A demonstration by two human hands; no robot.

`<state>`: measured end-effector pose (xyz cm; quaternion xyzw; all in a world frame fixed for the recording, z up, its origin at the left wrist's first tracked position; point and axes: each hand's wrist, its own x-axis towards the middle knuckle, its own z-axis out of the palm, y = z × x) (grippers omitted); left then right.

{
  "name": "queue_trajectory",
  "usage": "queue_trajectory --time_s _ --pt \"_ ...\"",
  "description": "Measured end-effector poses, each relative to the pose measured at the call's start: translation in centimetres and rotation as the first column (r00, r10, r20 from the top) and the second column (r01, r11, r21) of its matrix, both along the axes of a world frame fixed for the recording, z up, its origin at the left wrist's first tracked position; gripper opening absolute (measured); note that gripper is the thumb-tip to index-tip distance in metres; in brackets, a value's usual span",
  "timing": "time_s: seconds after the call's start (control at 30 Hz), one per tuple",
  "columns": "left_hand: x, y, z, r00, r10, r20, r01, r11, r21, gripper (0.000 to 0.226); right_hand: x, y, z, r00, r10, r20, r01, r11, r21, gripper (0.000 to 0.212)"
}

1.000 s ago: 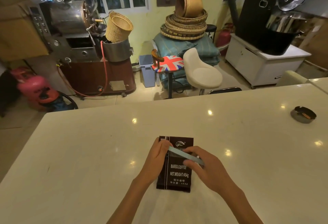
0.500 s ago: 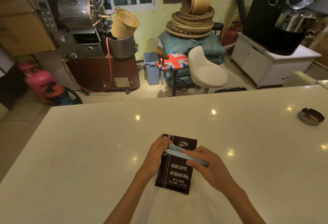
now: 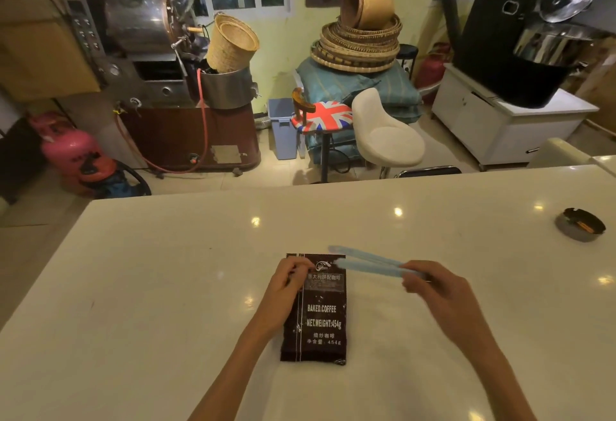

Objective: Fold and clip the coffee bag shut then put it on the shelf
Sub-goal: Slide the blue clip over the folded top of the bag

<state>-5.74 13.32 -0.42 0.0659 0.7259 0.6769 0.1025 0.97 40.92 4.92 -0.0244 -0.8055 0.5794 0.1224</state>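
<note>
L hand (image 3: 286, 282) fingers curled, pressing down; R hand (image 3: 433, 287) fingers pinched, raised.

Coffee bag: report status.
Left hand pins coffee bag flat. Right hand holds blue clip, arms spread, at bag's top. Nothing in the way.

Coffee bag (image 3: 315, 310) lay flat on tabletop (image 3: 166, 287); left hand (image 3: 286, 282) pinned its upper-left edge; right hand (image 3: 430, 287) held opened blue clip (image 3: 363, 262) at its top-right corner.

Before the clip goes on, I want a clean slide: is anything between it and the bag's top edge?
Nothing visible: the open blue clip in the right hand sits just beside the coffee bag top; the left hand pins its left edge.
</note>
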Motion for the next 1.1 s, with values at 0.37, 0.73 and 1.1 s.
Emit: queue_trajectory --time_s 0.37,0.73,1.1 --pt "0.9 1.6 -0.7 0.967 0.178 0.181 -0.213 0.957 0.199 0.064 -1.9 -1.0 -3.1 0.980 0.031 0.195 -0.037 0.999 0.024 0.016" --pt "1.3 2.5 -1.1 0.961 0.199 0.193 -0.237 0.951 0.200 0.073 -3.3 -5.2 -3.6 0.981 -0.025 0.192 0.062 0.980 -0.189 0.025" --pt "1.0 2.6 -1.5 0.953 0.237 0.189 -0.274 0.941 0.197 0.076 -2.7 -4.6 -4.6 0.970 -0.023 0.242 0.107 0.935 -0.339 0.022"
